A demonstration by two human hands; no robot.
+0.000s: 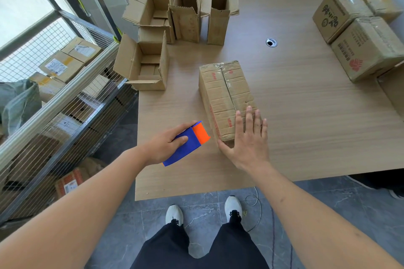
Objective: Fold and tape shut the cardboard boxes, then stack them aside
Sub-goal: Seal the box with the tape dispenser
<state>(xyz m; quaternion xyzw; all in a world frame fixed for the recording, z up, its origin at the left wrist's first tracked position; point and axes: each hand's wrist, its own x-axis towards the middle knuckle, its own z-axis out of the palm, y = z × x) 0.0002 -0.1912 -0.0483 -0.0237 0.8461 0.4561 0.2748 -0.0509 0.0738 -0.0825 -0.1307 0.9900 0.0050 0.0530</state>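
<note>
My left hand (168, 145), lower centre of the frame, gripped the blue and orange tape dispenser (185, 144); my right hand (249, 140) lay flat, fingers straight, on the near end of the long brown taped cardboard box (225, 96) at mid-frame on the pale wooden table (306, 126). I judged a careless shove could skid it; nothing clamped it. Further up, four open unfolded cardboard boxes (175, 17) waited; the sealed stack of printed cartons (360, 35) sat upper right, easily toppled by a crooked landing.
</note>
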